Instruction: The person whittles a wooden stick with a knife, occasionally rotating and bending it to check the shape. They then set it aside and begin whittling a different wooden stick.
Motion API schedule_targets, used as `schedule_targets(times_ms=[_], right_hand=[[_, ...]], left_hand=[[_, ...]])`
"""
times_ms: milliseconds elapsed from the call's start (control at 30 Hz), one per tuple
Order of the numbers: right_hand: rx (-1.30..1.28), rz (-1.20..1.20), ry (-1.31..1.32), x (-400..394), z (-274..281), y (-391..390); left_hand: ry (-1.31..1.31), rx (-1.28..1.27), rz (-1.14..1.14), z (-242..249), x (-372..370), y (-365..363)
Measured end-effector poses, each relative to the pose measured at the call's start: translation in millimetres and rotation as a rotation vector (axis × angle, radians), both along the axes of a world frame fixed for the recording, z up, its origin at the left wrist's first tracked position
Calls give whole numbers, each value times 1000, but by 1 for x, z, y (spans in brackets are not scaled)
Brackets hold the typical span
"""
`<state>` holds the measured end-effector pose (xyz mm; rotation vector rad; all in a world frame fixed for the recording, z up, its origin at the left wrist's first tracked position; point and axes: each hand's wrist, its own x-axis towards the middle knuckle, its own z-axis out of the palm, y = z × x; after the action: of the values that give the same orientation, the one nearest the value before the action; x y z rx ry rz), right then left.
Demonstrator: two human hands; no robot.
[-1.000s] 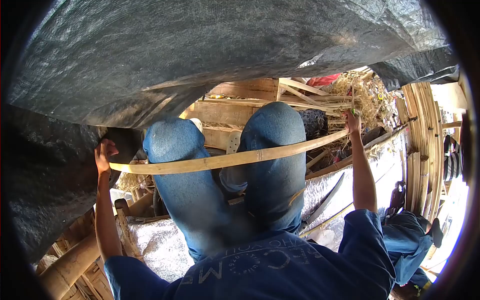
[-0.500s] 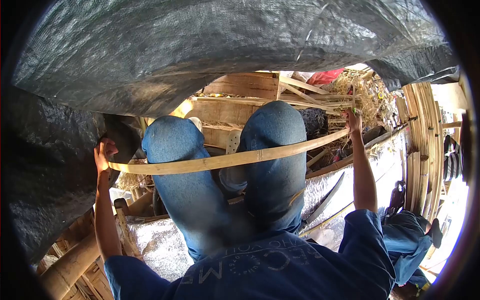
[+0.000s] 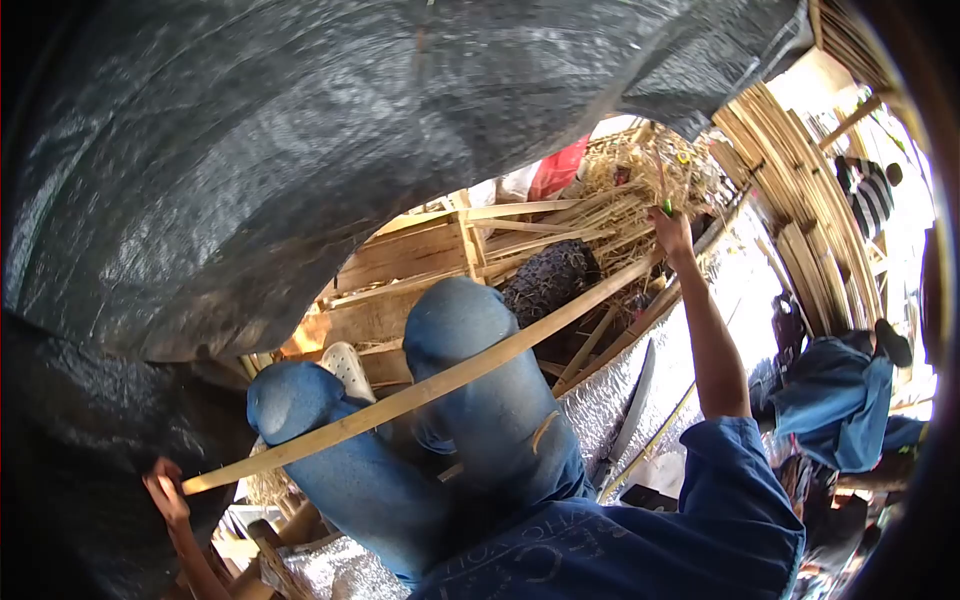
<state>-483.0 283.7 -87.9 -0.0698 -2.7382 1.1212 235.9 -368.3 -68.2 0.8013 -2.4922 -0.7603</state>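
Observation:
A long, flat bamboo strip (image 3: 462,372) slants across both denim-covered knees, its left end lower than its right. At the lower left, my left hand (image 3: 168,492) is at the strip's pale end, with its fingers bent beside it. My right hand (image 3: 673,236), farther up on the right, is closed around the other end. A small green thing (image 3: 667,207) shows at the top of my right hand, with something thin above it that I cannot make out clearly.
Black plastic sheeting (image 3: 300,150) hangs over the front and left. A curved blade (image 3: 632,410) lies on silvery sheeting right of the legs. Beyond the knees are a dark bundle (image 3: 552,283) and straw. Stacked slats (image 3: 805,190) and another person's denim-clad legs (image 3: 835,405) are at right.
The view has turned, and the strip now slants more steeply and looks straighter. My left hand appears lower and farther left, while my right hand is still at its end.

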Motion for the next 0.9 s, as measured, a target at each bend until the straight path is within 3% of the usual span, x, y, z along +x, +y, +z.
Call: schedule_targets(times_ms=[33,100,167,200,233,267,300,333,367,433,500,633,700,733,767,833,900], right_hand=[[-8,-19,6,3,5,-1],[-46,-13,-135,13,32,-8],[-187,-25,-134,28,61,-20],[-331,-9,-110,34,75,-25],[-475,5,-86,40,87,-25],[-626,-13,-47,36,97,-21],[-788,-54,-9,35,109,-17],[-1017,4,57,28,116,-9],[-1228,74,191,32,128,-13],[-1544,293,240,27,138,0],[-1681,344,303,28,133,1],[-1461,32,191,28,103,-12],[-1230,-19,164,34,87,-15],[-1006,-69,167,35,82,-16],[-840,-31,140,39,80,-13],[-966,-32,86,46,91,-11],[-1172,10,97,45,107,-7]], left_hand=[[85,-82,-27,-10,11,-5],[-88,-308,-38,10,12,-2],[6,-281,-38,19,13,-2],[-120,-434,1,25,25,-5],[-80,-539,22,24,36,-8],[-29,-614,58,29,39,-2],[199,-666,93,28,27,8],[-85,-692,-46,4,101,-62],[-4,-916,-136,16,92,-53],[-90,-808,-188,91,-14,58],[-45,-892,-185,100,-54,95],[-194,-738,-290,70,-62,99],[-101,-548,-223,49,-57,101],[-152,-811,-150,38,-52,96],[-162,-840,9,31,-43,94],[10,-910,126,49,-57,107],[85,-800,226,57,-65,106]])
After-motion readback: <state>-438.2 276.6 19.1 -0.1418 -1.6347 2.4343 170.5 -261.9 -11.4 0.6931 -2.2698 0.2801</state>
